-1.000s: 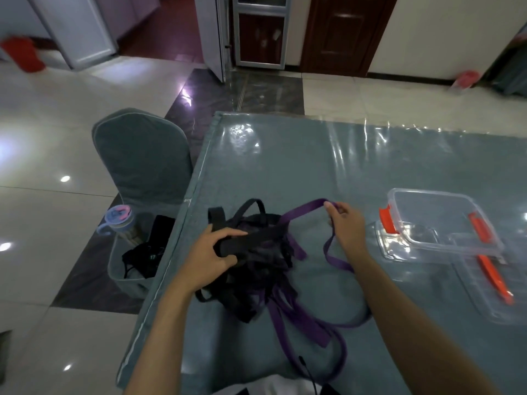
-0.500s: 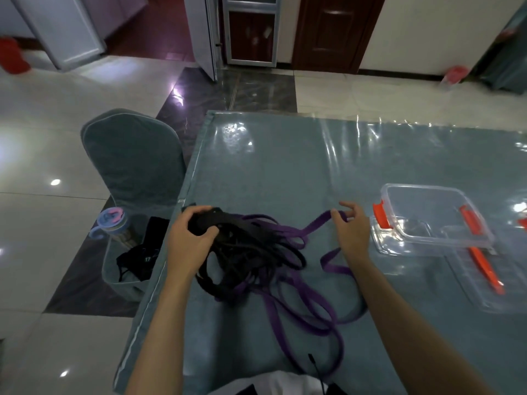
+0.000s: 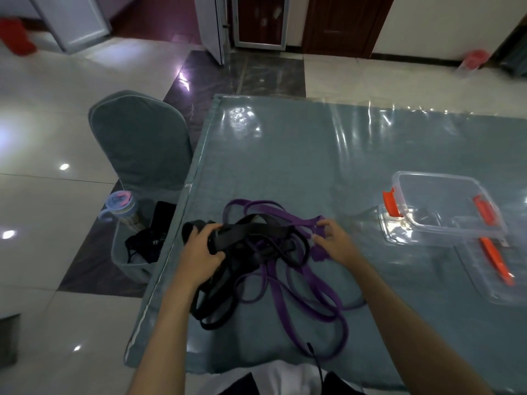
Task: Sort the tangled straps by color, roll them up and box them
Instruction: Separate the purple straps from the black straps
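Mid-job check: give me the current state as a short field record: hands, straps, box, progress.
left hand: grips a bunch of black strap at the left of the tangle
right hand: fingers on the purple strap at the tangle's right edge
straps: black and purple still intertwined in one pile on the table; none rolled
box: clear, orange clips, open, no straps inside, right of the pile
lid: lies beside the box, nearer the person
progress: sorting not finished; rolling and boxing not started
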